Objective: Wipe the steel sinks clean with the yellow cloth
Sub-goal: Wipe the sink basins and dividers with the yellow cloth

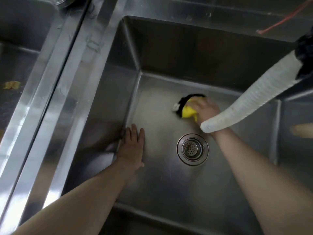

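Observation:
I look down into a deep steel sink (162, 184). My right hand (205, 110) grips a bunched yellow cloth (188, 113) with a black part and presses it onto the sink floor near the back, beyond the round drain strainer (192, 149). Motion blur covers the cloth. My left hand (133, 146) lies flat with straight fingers on the sink floor against the left wall. A second steel sink (22, 31) lies at the far left beyond a steel divider.
A white ribbed hose (254, 100) hangs in from the upper right, its open end over my right wrist. A yellowish scrap (11, 85) lies in the left sink. A red cord (284, 19) runs along the back ledge. Another basin wall (277, 133) stands at right.

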`<move>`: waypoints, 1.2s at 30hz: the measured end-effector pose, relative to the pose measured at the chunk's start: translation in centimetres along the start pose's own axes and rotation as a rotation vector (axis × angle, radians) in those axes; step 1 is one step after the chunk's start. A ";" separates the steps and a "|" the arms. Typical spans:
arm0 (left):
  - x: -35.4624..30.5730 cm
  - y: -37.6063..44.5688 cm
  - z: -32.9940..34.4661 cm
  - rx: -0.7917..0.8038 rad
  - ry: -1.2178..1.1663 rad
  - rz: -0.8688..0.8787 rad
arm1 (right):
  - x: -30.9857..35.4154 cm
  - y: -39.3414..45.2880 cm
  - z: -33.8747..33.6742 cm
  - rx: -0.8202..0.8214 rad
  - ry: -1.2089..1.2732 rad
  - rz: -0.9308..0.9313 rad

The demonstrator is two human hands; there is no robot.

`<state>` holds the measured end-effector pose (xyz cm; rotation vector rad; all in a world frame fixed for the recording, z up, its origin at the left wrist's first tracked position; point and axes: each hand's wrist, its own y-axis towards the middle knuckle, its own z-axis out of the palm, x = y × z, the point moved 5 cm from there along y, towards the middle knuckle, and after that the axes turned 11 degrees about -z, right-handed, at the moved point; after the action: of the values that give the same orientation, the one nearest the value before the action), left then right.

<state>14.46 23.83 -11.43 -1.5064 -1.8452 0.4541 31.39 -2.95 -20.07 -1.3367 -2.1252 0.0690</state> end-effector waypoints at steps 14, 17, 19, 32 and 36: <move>-0.4 -0.3 -0.1 -0.003 0.096 -0.006 | 2.5 -12.2 -3.1 -0.296 -0.129 0.030; -0.7 -0.3 -0.2 -0.020 0.127 -0.005 | 5.4 -12.8 -2.5 -0.276 -0.104 0.045; -0.7 -0.5 -0.3 -0.031 0.130 -0.003 | 6.5 -12.2 -2.9 -0.229 -0.079 0.052; -0.5 0.1 -0.1 -0.041 0.100 0.011 | 13.9 -3.5 -16.3 -0.799 0.203 -0.169; -0.5 0.6 0.1 -0.026 0.087 0.004 | 17.4 -3.3 -19.9 -1.033 -0.107 -0.449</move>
<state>14.80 23.50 -12.04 -1.5234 -1.7870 0.3622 34.07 4.51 5.40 -1.2940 -2.5969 -1.3120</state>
